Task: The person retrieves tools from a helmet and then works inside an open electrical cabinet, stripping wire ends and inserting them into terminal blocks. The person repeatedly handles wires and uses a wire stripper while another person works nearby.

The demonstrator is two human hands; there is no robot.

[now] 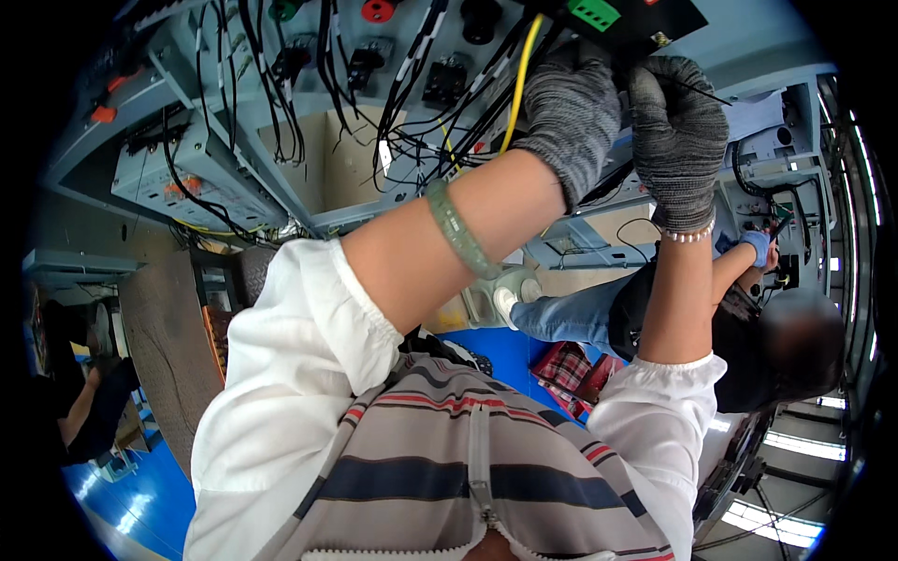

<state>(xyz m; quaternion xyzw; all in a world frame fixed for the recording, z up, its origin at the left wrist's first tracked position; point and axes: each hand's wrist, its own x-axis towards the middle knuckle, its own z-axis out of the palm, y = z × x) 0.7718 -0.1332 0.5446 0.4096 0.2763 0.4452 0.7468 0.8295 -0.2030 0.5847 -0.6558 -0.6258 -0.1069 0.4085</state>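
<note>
My right hand, in a grey knitted glove, is closed with its fingers curled around a thin black strand, which looks like a wire or a cable tie. Beside it, my left hand wears a matching glove. Its fingers are bent together under the edge of a black device, and what they grip is hidden. A green terminal connector sits on that device just above my left fingers. A yellow wire runs down close to my left wrist, next to bundles of black wires.
A grey metal cabinet frame spans the front, with switch bodies and a grey boxed unit at left. A co-worker in dark clothes and blue gloves works close on my right. Another person is at far left.
</note>
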